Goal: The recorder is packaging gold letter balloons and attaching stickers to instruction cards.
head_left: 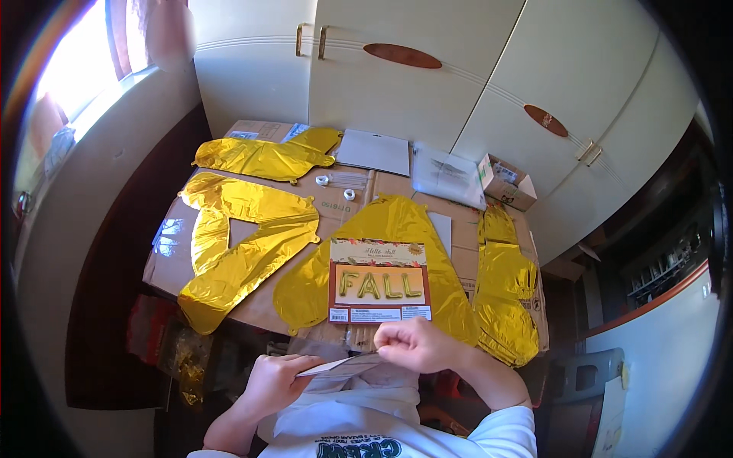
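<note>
The desk [256,305] is covered with brown cardboard, on which stamped digits are seen upside down. Crinkled gold foil shapes are spread over it: the centre foil shape [397,214] is laid at twelve o'clock from the hands, the F-like foil shape [256,221] at ten, the far foil shape [259,157] at eleven, and the right foil shape [502,275] at two. On the centre foil shape a flat package [379,311] is set just beyond the hands; gold balloon-style letters are pictured across its middle, a script title is printed in a leafy band above, and a barcode and small print are carried below. A thin pale sheet [336,369] is held in the left hand [279,379], pinched at its nine o'clock end and tilted; whether it is printed cannot be made out. The right hand [416,347] is curled at the sheet's two o'clock end; whether the sheet is gripped there cannot be told. Small white rings [350,195] are left near eleven o'clock, beyond the package.
</note>
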`<action>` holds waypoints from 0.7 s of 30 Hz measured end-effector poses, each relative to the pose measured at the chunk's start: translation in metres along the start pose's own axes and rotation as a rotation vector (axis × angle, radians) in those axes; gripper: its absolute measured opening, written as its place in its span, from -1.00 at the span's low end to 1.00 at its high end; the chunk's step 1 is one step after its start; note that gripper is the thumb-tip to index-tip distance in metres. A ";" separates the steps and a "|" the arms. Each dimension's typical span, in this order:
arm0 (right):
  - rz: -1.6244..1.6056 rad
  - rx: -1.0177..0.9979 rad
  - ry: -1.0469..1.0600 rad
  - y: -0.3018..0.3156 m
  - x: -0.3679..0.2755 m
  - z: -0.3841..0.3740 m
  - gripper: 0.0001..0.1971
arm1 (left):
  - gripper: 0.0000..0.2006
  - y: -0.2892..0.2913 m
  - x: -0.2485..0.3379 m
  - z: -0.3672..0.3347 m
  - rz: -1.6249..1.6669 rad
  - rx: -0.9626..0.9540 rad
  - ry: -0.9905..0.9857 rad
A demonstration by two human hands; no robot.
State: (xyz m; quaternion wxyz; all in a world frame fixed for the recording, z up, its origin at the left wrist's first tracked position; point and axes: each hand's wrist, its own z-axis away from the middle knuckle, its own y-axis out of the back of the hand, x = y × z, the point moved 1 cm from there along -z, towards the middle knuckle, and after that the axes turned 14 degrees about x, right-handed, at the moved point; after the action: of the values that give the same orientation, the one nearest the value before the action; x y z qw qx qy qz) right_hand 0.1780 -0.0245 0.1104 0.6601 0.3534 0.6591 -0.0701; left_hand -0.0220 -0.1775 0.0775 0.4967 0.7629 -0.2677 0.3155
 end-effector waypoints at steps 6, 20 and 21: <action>-0.893 -0.005 -0.513 0.013 0.015 0.001 -0.93 | -0.88 -0.002 -0.013 0.001 0.144 -0.007 0.197; -1.005 -0.130 -0.919 -0.114 0.078 0.005 -0.80 | -0.69 0.095 -0.097 0.112 0.961 0.684 0.403; -1.055 -0.152 -1.017 -0.144 0.093 0.008 -0.81 | -0.66 0.100 -0.102 0.123 0.944 0.773 0.386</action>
State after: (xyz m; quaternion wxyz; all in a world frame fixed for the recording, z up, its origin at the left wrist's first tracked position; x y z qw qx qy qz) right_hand 0.1149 -0.1007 -0.0302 0.7853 -0.1337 0.3567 -0.4880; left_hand -0.1349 -0.3176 0.0223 0.0324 0.6163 -0.3478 0.7058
